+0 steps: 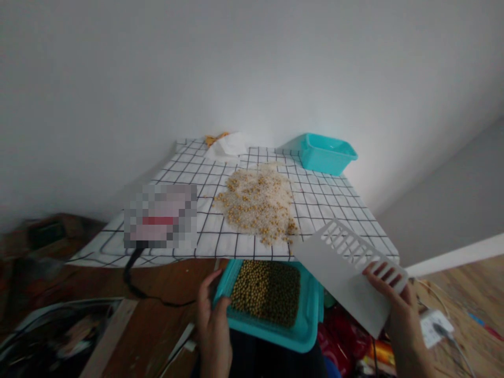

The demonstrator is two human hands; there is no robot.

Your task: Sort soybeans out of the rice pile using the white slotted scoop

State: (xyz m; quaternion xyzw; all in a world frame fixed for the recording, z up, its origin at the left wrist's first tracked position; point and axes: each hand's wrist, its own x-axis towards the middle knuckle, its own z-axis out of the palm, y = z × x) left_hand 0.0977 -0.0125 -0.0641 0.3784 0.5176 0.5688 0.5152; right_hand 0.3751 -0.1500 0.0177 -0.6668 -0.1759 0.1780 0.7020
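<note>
In the head view, a pixelated object (159, 215) at ten o'clock from the tray (271, 336) shows a red band, any wording unreadable. The left hand (214, 320) clasps that turquoise tray of beans (265, 291) at its nine o'clock rim, thumb uppermost. The right hand (396, 294), reaching in from four o'clock, grips a slotted white board (334, 273) slantwise. The grain-and-bean pile (255, 202) lies at twelve o'clock on the checked cloth (323, 202).

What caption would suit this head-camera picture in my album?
Left hand gripping a turquoise tub of beans, right hand holding a slotted white sheet.
</note>
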